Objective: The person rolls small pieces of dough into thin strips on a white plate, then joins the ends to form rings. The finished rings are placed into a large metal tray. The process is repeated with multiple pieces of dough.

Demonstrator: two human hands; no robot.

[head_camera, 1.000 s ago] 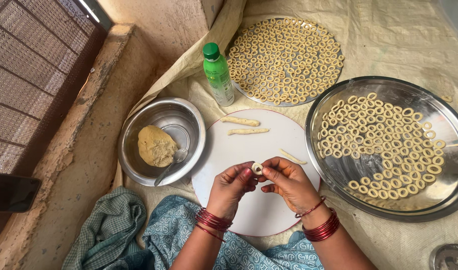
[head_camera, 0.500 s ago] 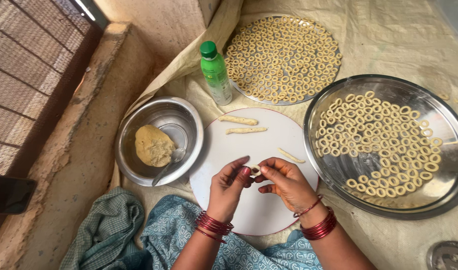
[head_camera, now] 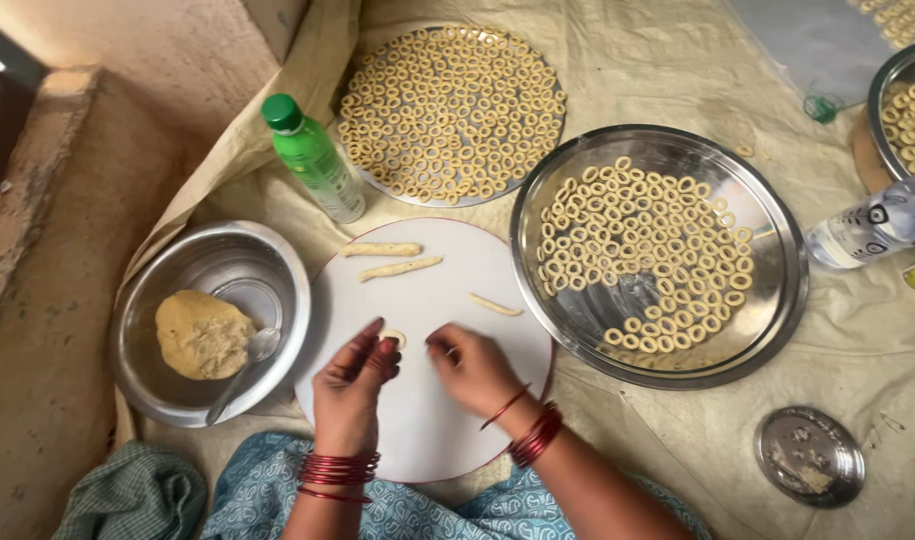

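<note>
The small dough ring (head_camera: 393, 338) lies on the white board (head_camera: 427, 420), touching the left hand (head_camera: 349, 392). Its fingers are loosely apart. The right hand (head_camera: 472, 368) sits just beside, fingers curled, holding nothing.

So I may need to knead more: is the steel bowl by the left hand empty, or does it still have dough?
Not empty: the steel bowl holds one dough lump and a spoon.
</note>
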